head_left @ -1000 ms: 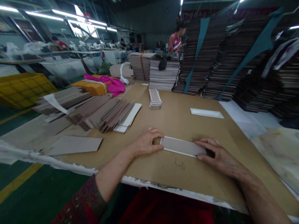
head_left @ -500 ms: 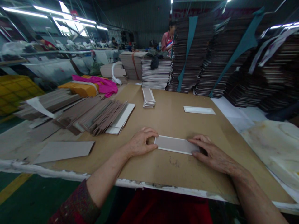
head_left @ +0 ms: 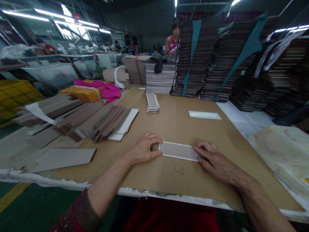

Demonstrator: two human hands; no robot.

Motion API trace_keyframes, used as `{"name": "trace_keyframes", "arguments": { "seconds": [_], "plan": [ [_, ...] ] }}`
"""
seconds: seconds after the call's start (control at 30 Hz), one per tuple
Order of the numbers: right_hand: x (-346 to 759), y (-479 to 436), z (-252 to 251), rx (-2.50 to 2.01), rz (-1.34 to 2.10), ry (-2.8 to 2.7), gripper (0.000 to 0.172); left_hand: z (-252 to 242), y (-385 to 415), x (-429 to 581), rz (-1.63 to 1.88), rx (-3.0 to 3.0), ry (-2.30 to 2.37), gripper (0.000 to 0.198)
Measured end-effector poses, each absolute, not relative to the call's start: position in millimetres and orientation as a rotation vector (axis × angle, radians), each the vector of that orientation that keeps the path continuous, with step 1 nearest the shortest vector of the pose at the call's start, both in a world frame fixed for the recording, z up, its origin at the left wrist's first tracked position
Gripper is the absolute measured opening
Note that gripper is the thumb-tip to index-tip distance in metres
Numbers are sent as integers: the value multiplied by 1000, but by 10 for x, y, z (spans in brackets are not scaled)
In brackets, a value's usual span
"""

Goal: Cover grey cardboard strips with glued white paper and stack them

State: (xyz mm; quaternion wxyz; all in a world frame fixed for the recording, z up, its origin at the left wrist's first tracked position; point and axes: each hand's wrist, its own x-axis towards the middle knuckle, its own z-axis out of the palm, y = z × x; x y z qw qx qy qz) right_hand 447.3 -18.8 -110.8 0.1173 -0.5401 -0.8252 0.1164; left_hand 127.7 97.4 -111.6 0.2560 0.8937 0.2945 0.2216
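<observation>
A narrow grey board with a white border (head_left: pixel 177 150) lies flat on the brown tabletop in front of me. My left hand (head_left: pixel 146 149) pinches its left end, thumb at the lower corner and fingertips at the upper one. At the opposite end, my right hand (head_left: pixel 212 158) grips the board between thumb and fingers and covers its right edge. Beyond my hands stands a short pile of similar bordered boards (head_left: pixel 152 102). A white strip with a raised-looking rim (head_left: pixel 204 115) rests farther back on the right.
Fanned grey-brown board pieces (head_left: pixel 96 120) spread across the left side, with a loose grey panel (head_left: pixel 65 159) near the front edge. Tall strapped stacks of dark boards (head_left: pixel 200 61) line the back. A pale crumpled sheet (head_left: pixel 277 154) covers the right. One person (head_left: pixel 172 43) stands behind the stacks.
The view has shifted slightly. Both hands keep their places at the two ends of the bordered board, and nothing else has visibly moved.
</observation>
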Motion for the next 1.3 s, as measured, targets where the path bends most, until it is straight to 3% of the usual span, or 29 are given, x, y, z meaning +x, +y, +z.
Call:
{"name": "trace_keyframes", "arguments": {
  "seconds": [0.23, 0.5, 0.7, 0.87, 1.1, 1.3],
  "plan": [
    [4268, -297, -1132, -1740, -85, -2473, 56, -1045, 945, 1274, 503, 2565, 781, 34],
    [4240, -302, -1177, -1685, -235, -2463, 54, -1018, 738, 1290, 434, 2832, 646, 50],
    [4200, -339, -1209, -1721, -300, -2455, 52, -1104, 658, 1386, 419, 2793, 562, 43],
    [4215, -378, -1265, -1754, -208, -2454, 51, -1122, 668, 1397, 532, 2762, 533, 38],
    [4243, -360, -1294, -1874, 90, -2430, 66, -1169, 695, 1364, 595, 2761, 464, 30],
    [4187, -465, -1287, -1886, 103, -2420, 70, -1263, 768, 1357, 628, 2723, 434, 30]
  ]
}}
